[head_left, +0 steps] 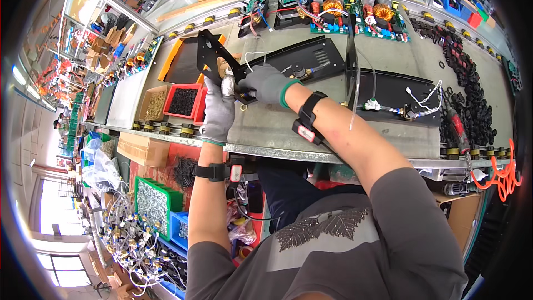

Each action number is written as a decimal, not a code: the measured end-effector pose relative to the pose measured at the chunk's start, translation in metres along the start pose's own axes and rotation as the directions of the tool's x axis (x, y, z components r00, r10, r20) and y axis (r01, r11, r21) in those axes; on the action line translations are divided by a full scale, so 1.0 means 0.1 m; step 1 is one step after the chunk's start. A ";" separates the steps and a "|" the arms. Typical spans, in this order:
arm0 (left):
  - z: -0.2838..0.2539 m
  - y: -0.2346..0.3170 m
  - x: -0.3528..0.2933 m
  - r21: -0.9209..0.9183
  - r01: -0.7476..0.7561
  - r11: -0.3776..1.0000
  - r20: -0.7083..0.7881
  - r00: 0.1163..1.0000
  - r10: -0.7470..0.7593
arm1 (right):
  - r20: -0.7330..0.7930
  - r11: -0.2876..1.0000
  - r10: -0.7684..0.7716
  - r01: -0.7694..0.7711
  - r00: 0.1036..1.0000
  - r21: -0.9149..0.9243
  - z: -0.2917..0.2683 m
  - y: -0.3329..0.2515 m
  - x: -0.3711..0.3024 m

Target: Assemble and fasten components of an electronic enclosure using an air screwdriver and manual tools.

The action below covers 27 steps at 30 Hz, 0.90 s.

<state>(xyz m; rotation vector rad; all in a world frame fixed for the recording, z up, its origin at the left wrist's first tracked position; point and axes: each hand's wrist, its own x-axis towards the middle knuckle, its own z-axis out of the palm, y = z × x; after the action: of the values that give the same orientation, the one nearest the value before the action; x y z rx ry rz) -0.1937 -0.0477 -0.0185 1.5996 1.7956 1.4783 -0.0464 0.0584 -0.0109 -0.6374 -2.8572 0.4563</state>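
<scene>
My left hand (219, 112), in a grey glove with pale wrapping on the thumb, grips the upright end panel of a black metal chassis (319, 55). Beside that panel is a tan, rounded patch; whether it is a fingertip or a part I cannot tell. My right hand (267, 84), gloved in grey with a green cuff, has its fingers closed near the inner corner of the same chassis. What they pinch is hidden. On the chassis base sit a small dark valve-like part (298, 70) and white wires.
A second black chassis (388, 97) with tubing lies at right, near many black parts (477, 105) and a power screwdriver (456, 128). Circuit boards (383, 16) line the back. A red bin (183, 103) of black screws and a yellow-orange tray (172, 64) stand left.
</scene>
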 end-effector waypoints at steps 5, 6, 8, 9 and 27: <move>0.03 0.02 -0.04 0.004 -0.022 1.000 -0.014 1.000 0.022 | -0.095 0.993 -0.011 0.022 0.995 0.113 0.13 0.06 -0.07; 0.01 0.03 -0.04 -0.009 -0.009 1.000 -0.008 1.000 0.009 | -0.082 0.992 0.004 0.006 0.997 0.124 0.14 0.06 -0.08; -0.04 0.07 -0.05 -0.124 0.125 0.984 0.033 0.992 -0.122 | -0.144 0.988 0.052 -0.030 0.988 0.150 0.11 0.07 -0.07; -0.11 0.08 -0.04 -0.130 0.122 0.984 0.023 0.992 -0.120 | -0.169 0.989 0.028 -0.003 0.985 0.147 0.07 0.07 -0.07; 0.02 -0.01 -0.43 0.555 0.278 0.784 -0.055 0.953 -0.298 | -0.272 0.948 0.319 -0.303 0.908 0.099 -0.16 -0.48 -0.22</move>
<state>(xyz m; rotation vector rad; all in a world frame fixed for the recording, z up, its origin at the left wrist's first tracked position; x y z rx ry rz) -0.1787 -0.0834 -0.0368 1.4616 2.4748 0.8135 -0.0416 0.0117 0.0172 -1.0637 -2.4692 0.4442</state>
